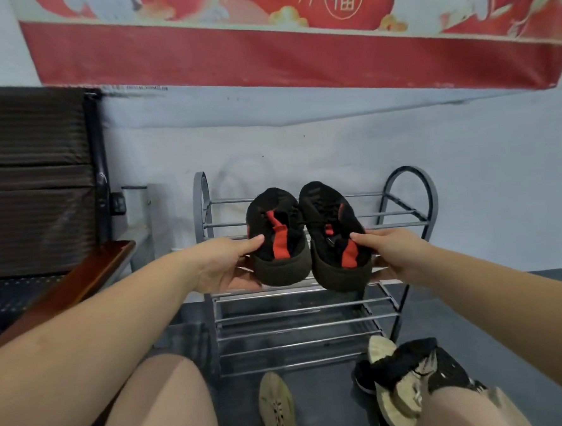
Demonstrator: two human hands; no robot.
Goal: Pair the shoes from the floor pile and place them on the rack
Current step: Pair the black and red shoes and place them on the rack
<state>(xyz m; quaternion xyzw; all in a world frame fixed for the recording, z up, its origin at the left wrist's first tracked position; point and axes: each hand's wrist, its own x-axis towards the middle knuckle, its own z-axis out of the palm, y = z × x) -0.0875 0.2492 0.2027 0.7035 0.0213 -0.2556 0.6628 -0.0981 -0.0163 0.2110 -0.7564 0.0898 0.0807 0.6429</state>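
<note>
Two black shoes with red stripes sit side by side, heels toward me, over the top shelf of the grey metal shoe rack (409, 185). My left hand (223, 262) grips the left black-and-red shoe (276, 236) at its heel side, thumb on top. My right hand (394, 252) grips the right black-and-red shoe (333, 236) the same way. On the dark floor in front of the rack lie a beige shoe (278, 407) and a pile of black and beige shoes (405, 379).
The rack's lower shelves (296, 327) hold nothing. A dark chair (34, 181) with a wooden armrest (89, 274) stands at the left. A white wall rises behind the rack under a red banner (263, 52). My knees frame the floor pile.
</note>
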